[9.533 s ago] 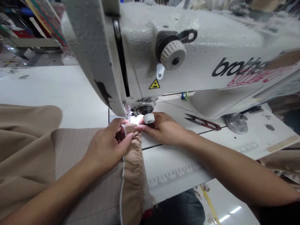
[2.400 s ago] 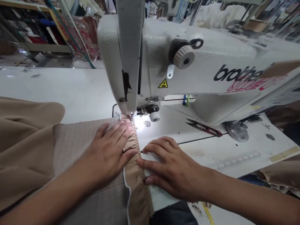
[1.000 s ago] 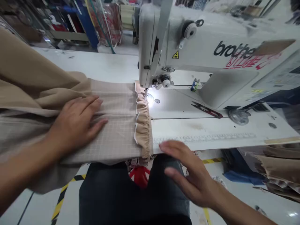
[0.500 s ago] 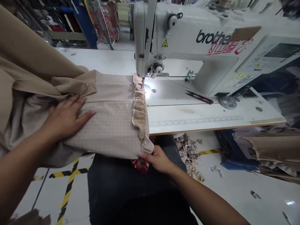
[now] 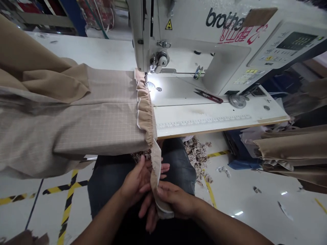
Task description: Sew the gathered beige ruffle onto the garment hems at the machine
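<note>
The left hand (image 5: 136,189) and the right hand (image 5: 173,199) meet low over the person's lap, below the front edge of the counter. The right hand's fingers curl around a loose tail of tan ruffle strip (image 5: 156,180), pinching it near its lower end. The left hand stands open just beside the strip, fingers spread, with its palm turned toward it. Some fingertips (image 5: 147,218) show below the strip, but I cannot tell which hand they belong to.

From the hands, the strip rises over the counter's edge and becomes gathered, with white piping (image 5: 137,121) along its outer side. It runs along the end of a beige checked fabric panel (image 5: 99,126) lying on the counter (image 5: 194,112), and its far end sits under the presser foot (image 5: 145,77) of a Brother sewing machine (image 5: 184,37). Folds of plain tan cloth (image 5: 48,81) lie on the panel's far left.

Red-handled thread snips (image 5: 208,96) and a round metal disc (image 5: 237,101) rest on the counter, beside a printed ruler (image 5: 203,121) along its front. Below are the person's dark jeans (image 5: 178,163), with printed fabric scraps (image 5: 196,156) on the floor behind them. A stack of tan cloth (image 5: 291,149) sits to the right.
</note>
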{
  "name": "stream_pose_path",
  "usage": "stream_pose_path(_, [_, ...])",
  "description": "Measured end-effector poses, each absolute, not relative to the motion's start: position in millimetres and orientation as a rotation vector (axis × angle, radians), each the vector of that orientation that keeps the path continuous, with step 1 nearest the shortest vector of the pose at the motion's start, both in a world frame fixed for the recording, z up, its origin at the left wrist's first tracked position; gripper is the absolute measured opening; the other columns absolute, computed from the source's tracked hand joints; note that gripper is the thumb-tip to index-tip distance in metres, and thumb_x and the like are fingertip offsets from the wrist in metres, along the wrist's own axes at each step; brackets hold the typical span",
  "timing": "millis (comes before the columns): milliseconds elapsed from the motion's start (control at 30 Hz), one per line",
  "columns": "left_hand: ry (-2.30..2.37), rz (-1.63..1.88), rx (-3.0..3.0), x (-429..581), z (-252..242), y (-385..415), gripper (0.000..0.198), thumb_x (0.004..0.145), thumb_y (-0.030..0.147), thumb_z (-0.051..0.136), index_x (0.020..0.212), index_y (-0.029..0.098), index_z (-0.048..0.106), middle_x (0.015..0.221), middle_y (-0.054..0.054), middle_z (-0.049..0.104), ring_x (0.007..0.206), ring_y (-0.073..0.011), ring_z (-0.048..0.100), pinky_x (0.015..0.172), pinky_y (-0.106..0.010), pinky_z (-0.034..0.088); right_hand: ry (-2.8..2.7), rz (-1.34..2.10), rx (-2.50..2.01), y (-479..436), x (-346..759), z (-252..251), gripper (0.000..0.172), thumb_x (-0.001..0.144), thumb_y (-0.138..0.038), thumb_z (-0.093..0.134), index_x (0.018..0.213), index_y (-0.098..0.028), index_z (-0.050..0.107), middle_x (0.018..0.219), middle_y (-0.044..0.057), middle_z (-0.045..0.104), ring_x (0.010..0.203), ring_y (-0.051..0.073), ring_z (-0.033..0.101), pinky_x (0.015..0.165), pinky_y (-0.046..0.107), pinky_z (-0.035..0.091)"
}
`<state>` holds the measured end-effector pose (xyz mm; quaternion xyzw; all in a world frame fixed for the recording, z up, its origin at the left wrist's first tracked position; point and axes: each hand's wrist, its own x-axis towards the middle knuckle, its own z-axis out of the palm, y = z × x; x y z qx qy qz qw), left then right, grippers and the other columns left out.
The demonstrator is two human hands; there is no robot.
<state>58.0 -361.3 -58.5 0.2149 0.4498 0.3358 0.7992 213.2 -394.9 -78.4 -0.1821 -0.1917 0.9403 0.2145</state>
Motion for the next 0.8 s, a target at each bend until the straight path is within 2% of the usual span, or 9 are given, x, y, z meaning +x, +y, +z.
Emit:
stream_pose_path(67, [0.845, 0.744, 0.262, 63.2, -52.9, -350.5, 0.069, 0.079, 0.076, 0.069, 0.110, 0.014, 0.077, 0.103, -0.018, 0.081, 0.097, -0.0291, 0.078, 0.096, -0.043, 0.060, -0.623, 2.595, -0.526, -395.6, 214.6, -75.7, 0.067, 0.085, -0.072, 0.072, 0.123, -0.017, 0.061, 0.100, 0.011, 0.073, 0.078, 0.019, 0.073, 0.080, 0.038, 0.057])
stream_pose_path(167, [0.922, 0.840, 0.251, 59.2, -42.2, -345.5, 0.047, 0.076, 0.049, 0.087, 0.104, 0.013, 0.075, 0.086, -0.010, 0.080, 0.081, -0.0224, 0.077, 0.083, -0.035, 0.064, -0.843, 2.448, -0.696, -392.8, 223.3, -74.4, 0.066, 0.089, -0.073, 0.066, 0.119, -0.014, 0.066, 0.102, 0.012, 0.072, 0.086, 0.020, 0.071, 0.090, 0.039, 0.052])
stream_pose_path(267, [1.026, 0.952, 0.285, 54.3, -36.6, -350.6, 0.040, 0.073, 0.032, 0.092, 0.102, 0.017, 0.070, 0.086, -0.004, 0.079, 0.079, -0.0174, 0.076, 0.077, -0.028, 0.063, -0.909, 2.251, -0.960, -391.6, 232.3, -75.0, 0.062, 0.095, -0.074, 0.055, 0.105, -0.015, 0.071, 0.091, 0.007, 0.070, 0.080, 0.017, 0.064, 0.082, 0.034, 0.050])
stream_pose_path(400, [1.186, 1.102, 0.414, 57.1, -28.0, -360.6, 0.053, 0.068, 0.031, 0.096, 0.110, 0.019, 0.067, 0.094, -0.002, 0.079, 0.081, -0.0178, 0.078, 0.079, -0.028, 0.064, -0.887, 2.112, -1.154, -394.0, 237.7, -70.8, 0.040, 0.089, -0.058, 0.074, 0.096, -0.018, 0.071, 0.083, -0.001, 0.063, 0.074, 0.013, 0.054, 0.074, 0.027, 0.044])
stream_pose_path(500, [1.292, 1.147, 0.553, 62.0, -18.8, -367.7, 0.057, 0.069, 0.034, 0.094, 0.115, 0.019, 0.065, 0.101, -0.006, 0.080, 0.085, -0.0223, 0.079, 0.080, -0.033, 0.065, -1.007, 2.072, -1.139, -393.5, 239.7, -65.7, 0.038, 0.085, -0.054, 0.080, 0.091, -0.018, 0.070, 0.085, -0.001, 0.063, 0.078, 0.014, 0.055, 0.075, 0.027, 0.044])
stream_pose_path(600, [1.281, 1.171, 0.508, 64.2, -17.4, -371.5, 0.061, 0.067, 0.031, 0.095, 0.118, 0.021, 0.062, 0.101, -0.005, 0.080, 0.090, -0.0225, 0.079, 0.081, -0.031, 0.064, -1.185, 1.966, -1.116, -390.9, 240.7, -63.9, 0.036, 0.088, -0.053, 0.077, 0.087, -0.017, 0.072, 0.089, 0.001, 0.066, 0.086, 0.016, 0.060, 0.083, 0.031, 0.047])
stream_pose_path(700, [1.155, 1.012, 0.317, 63.9, -26.4, -368.3, 0.056, 0.066, 0.033, 0.096, 0.110, 0.019, 0.064, 0.092, -0.005, 0.080, 0.089, -0.0240, 0.078, 0.079, -0.032, 0.063, -1.349, 1.876, -1.112, -390.2, 239.9, -63.9, 0.034, 0.092, -0.051, 0.073, 0.086, -0.017, 0.075, 0.089, 0.003, 0.068, 0.088, 0.017, 0.062, 0.087, 0.032, 0.048])
stream_pose_path(800, [1.056, 0.853, 0.239, 62.2, -35.4, -360.0, 0.047, 0.071, 0.050, 0.089, 0.093, 0.012, 0.071, 0.083, -0.011, 0.078, 0.083, -0.0262, 0.077, 0.078, -0.038, 0.064, -1.447, 1.865, -1.077, -392.4, 241.2, -60.7, 0.037, 0.097, -0.051, 0.067, 0.088, -0.016, 0.077, 0.094, 0.004, 0.071, 0.093, 0.018, 0.064, 0.091, 0.033, 0.049])
